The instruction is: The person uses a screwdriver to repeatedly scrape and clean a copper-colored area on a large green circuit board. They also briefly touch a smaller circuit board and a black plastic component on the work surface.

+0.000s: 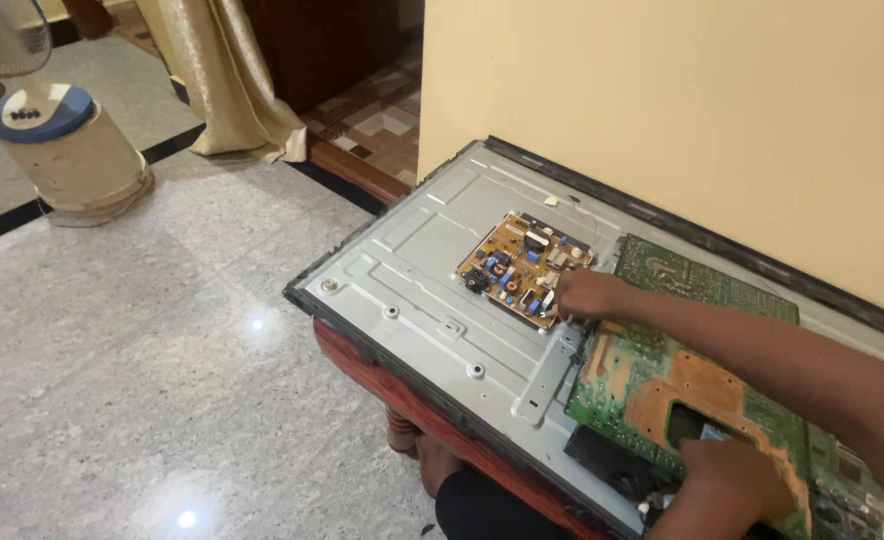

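Working on an opened television's metal back panel (412, 270), our right hand (584, 293) pinches at the yellow board (522, 268) (still mounted); left hand (727, 480) presses flat on the loose green board (662, 380).

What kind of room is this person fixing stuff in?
Probably a room in a home, not a workshop: a polished speckled stone floor, a cream-gold curtain by a doorway, and a white standing fan base with a blue top. The opened grey metal television back lies on a red wooden table.

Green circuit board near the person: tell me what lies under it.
The green circuit board rests on the grey metal back panel, overlapping a black part at its near edge. Its cut-out shows something pale. The left hand covers the rest.
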